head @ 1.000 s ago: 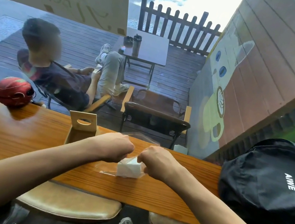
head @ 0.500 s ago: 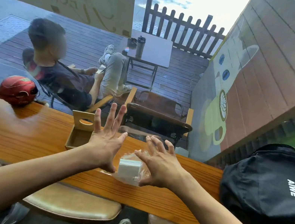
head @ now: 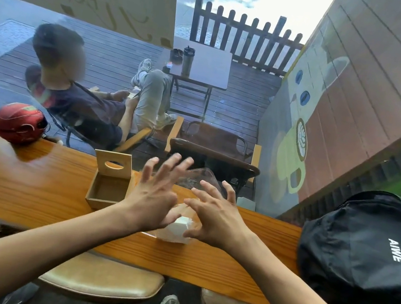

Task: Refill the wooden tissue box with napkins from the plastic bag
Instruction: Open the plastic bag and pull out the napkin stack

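Note:
The wooden tissue box (head: 103,192) stands open on the counter, its slotted lid (head: 113,165) tipped upright at the back and its inside bare. Right of it lies a white stack of napkins (head: 176,231) inside a clear plastic bag (head: 201,178), whose loose top rises behind my hands. My left hand (head: 156,197) and my right hand (head: 212,217) hover over the bag with fingers spread wide. Both thumbs reach down to the napkin stack, one on each side. I cannot tell whether they press on it.
The wooden counter (head: 26,191) runs along a window. A black backpack (head: 363,255) sits on it at the right and a red helmet (head: 18,122) at the far left. Padded stools (head: 102,279) stand below. Outside, a person (head: 82,104) sits on a chair.
A second ago both hands were fists closed on the bag. They have opened, fingers spread, and now hover over the napkin stack. The box lid stays upright.

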